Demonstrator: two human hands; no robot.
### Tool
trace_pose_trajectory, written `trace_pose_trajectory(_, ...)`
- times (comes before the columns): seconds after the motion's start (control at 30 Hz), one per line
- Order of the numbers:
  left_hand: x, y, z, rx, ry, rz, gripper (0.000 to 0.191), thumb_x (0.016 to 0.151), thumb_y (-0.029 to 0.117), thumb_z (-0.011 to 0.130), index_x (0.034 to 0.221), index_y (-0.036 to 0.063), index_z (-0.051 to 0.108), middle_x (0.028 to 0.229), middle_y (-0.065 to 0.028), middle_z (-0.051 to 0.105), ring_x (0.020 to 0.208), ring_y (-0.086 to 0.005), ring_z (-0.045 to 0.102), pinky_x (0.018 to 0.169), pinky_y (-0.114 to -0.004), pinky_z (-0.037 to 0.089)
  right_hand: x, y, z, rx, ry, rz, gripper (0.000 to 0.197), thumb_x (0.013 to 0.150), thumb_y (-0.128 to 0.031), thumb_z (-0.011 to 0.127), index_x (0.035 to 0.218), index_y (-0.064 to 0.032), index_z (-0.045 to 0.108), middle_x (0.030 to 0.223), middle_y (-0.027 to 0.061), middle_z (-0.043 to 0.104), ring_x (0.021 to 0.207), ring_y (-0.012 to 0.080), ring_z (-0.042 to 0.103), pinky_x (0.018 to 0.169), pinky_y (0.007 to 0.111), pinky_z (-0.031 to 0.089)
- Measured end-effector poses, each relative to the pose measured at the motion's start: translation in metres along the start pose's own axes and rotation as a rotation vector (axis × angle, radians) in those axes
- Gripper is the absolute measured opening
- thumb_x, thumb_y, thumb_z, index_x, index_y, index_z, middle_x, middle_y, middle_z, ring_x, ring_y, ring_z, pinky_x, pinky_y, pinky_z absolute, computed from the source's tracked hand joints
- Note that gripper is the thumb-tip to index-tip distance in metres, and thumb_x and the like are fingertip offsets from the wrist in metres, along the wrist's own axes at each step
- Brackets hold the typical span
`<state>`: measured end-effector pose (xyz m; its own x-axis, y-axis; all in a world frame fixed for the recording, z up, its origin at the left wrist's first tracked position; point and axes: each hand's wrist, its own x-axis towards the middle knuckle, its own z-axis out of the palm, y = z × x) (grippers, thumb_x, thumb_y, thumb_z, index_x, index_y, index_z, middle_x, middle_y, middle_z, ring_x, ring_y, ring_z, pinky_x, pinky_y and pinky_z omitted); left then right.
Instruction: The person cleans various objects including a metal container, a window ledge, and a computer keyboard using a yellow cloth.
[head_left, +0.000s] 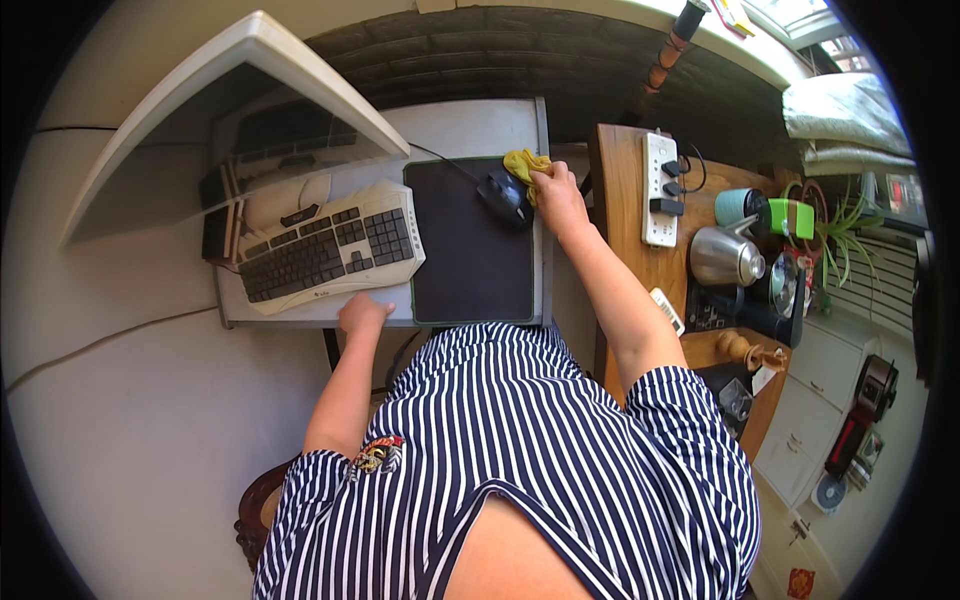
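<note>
My right hand (559, 196) grips a crumpled yellow cloth (529, 166) at the upper right corner of a black mouse pad (472, 255). Beside the cloth, on the pad, lies a black computer mouse (504, 198), its cable running off to the upper left. My left hand (363, 313) rests at the desk's front edge, just below a white keyboard with dark keys (330, 247); nothing shows in it, though its fingers are partly hidden. A large monitor with a white frame (322, 82) stands over the left part of the grey desk (472, 124).
On the right, a wooden table (622, 195) bears a white power strip (660, 187) with plugs, a steel kettle (724, 256), a green box (791, 218) and a small white device (667, 310). A potted plant (840, 225) stands beyond. A carved wooden chair (259, 510) is at lower left.
</note>
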<state>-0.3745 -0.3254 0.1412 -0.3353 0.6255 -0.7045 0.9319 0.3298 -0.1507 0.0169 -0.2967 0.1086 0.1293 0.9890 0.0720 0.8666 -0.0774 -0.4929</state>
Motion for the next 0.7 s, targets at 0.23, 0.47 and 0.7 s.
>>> trace_pose_trajectory(0.23,0.002,-0.015,0.010,0.128,0.062,0.188,0.060,0.079,0.052,0.074,0.106,-0.0015,0.072,0.115,-0.0227,0.068,0.111,-0.0367,0.062,0.102,-0.043,0.042,-0.072,-0.018,0.000,-0.022,0.006,0.234,0.043,0.080,-0.003,0.064,0.122,-0.0109,0.061,0.112,0.0172,0.051,0.105,0.0375,0.056,0.089,0.045,0.052)
trace_pose_trajectory(0.47,0.003,-0.038,0.026,0.288,0.284,0.393,0.056,0.083,0.052,0.070,0.095,-0.0025,0.074,0.104,-0.0227,0.071,0.102,-0.0364,0.066,0.088,-0.042,0.052,-0.181,-0.069,0.007,-0.144,-0.048,0.221,0.044,0.080,-0.001,0.061,0.123,-0.0116,0.060,0.115,0.0170,0.050,0.105,0.0378,0.055,0.085,0.045,0.054)
trace_pose_trajectory(0.7,-0.001,-0.040,0.020,0.238,0.212,0.400,0.053,0.084,0.049,0.069,0.095,-0.0022,0.075,0.107,-0.0227,0.070,0.106,-0.0335,0.064,0.094,-0.041,0.046,-0.193,-0.135,0.029,0.185,-0.234,0.043,0.037,0.078,-0.001,0.063,0.115,-0.0065,0.065,0.110,0.0189,0.055,0.101,0.0380,0.058,0.088,0.043,0.051)
